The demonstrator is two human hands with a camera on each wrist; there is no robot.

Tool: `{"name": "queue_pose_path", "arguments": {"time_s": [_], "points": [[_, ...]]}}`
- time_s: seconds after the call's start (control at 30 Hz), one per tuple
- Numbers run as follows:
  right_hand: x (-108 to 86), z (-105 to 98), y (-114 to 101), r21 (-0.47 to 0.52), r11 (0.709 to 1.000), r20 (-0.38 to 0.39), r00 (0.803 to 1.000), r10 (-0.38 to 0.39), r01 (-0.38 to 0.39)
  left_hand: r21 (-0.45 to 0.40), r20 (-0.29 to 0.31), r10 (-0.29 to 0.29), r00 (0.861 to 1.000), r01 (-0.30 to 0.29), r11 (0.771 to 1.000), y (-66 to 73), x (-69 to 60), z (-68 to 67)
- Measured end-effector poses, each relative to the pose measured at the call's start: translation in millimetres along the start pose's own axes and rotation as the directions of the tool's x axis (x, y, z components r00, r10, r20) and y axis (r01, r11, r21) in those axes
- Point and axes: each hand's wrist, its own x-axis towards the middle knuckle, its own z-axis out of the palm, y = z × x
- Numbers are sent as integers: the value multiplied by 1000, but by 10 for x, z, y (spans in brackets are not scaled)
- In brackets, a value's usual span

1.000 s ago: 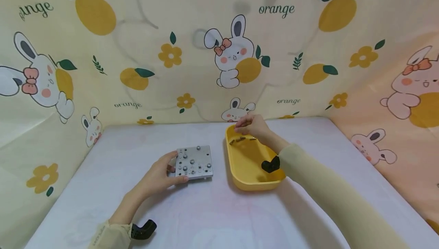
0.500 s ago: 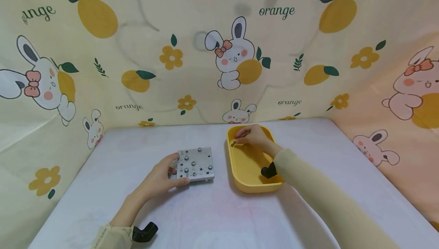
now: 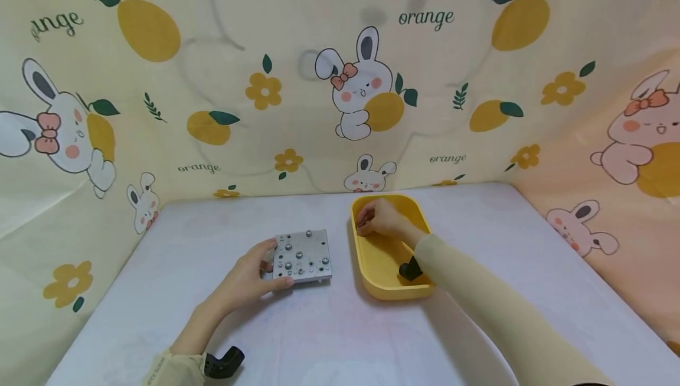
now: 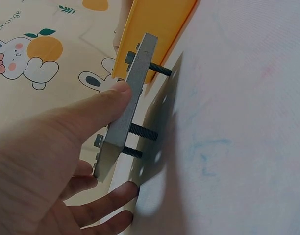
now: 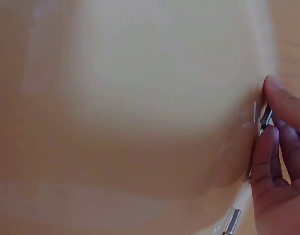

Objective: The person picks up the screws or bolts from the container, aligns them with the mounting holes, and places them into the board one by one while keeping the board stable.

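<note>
My left hand grips a square metal plate by its left side, the thumb along the near edge. Several socket-head screws sit in the plate. In the left wrist view, their threaded shanks stick out below its underside. My right hand is down inside the yellow tray, close to its left wall. Seen from the right wrist, thumb and fingertips pinch a small metal screw against that wall. Another screw lies nearby in the tray.
The white tabletop carries the plate on the left and the tray on the right. A printed cloth wall rises behind the table and at both sides. Black wrist mounts jut from both sleeves.
My right hand has come down from above the tray's far end to its left wall and now covers the screws there. The left hand and the plate stay in place.
</note>
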Motion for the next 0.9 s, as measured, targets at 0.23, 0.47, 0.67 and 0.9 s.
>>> {"name": "queue_pose_path", "arguments": {"time_s": [0.23,0.47,0.67,0.9], "points": [[-10,-17,13,65,998,83,996,-11,5,-7,3,4,1000,-4,1000,-8,2,-13],[-75,-213,-165,88,994,-28,998,-62,64,-17,-3,1,1000,-1,1000,-1,-6,-4],[-344,-261,-684,137,974,-126,978,-165,182,-7,4,-7,1000,7,1000,-29,-25,4],[-668,152,-1167,278,927,-229,954,-192,253,-7,4,-3,1000,3,1000,-26,1,1]]}}
